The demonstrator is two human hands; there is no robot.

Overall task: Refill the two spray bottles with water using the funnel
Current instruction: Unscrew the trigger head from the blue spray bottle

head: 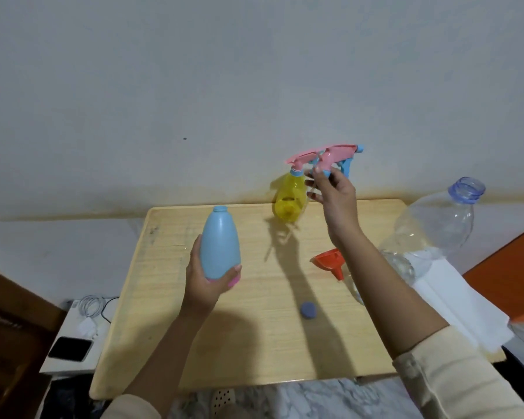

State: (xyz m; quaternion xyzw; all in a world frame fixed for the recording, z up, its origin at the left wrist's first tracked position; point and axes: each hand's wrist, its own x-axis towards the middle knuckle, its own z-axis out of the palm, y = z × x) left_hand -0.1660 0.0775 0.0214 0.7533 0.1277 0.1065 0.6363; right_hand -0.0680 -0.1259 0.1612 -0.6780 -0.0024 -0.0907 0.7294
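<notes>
My left hand point(208, 282) grips the base of a light blue spray bottle point(220, 241), upright above the wooden table point(254, 343), its neck open with no sprayer on it. My right hand point(335, 196) holds a pink spray head with a blue trigger point(338, 157) up in the air. Just left of it a yellow spray bottle point(288, 198) with its own pink sprayer stands at the table's far edge. An orange funnel point(330, 261) lies on its side on the table under my right forearm. A large clear water bottle point(436, 228), uncapped, stands at the right.
A small blue cap point(308, 309) lies on the table near the middle. White paper sheets point(454, 306) sit under the water bottle at the right edge. Left of the table, a low white stand holds a phone point(70, 349) and a charger cable point(91, 309).
</notes>
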